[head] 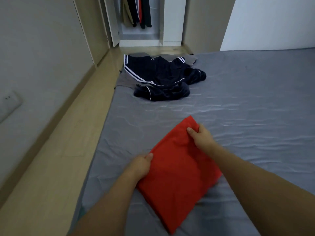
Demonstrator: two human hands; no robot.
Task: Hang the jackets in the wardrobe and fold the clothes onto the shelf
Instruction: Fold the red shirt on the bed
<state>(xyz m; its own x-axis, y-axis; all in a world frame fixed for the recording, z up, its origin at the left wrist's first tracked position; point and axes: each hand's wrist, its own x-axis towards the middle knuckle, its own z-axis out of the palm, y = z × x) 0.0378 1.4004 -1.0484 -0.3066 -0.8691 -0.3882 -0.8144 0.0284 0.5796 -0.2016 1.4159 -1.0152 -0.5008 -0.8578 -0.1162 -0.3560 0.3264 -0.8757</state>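
grey bed (247, 103) runs ahead of both hands, open wardrobe (141, 23) with hanging jackets (138, 12) well beyond the fingers. dark clothes pile (162, 79) far past the fingertips. folded red garment (177, 176) lies on the bed, pinched at opposite edges by left hand (141, 166) and right hand (202, 138).
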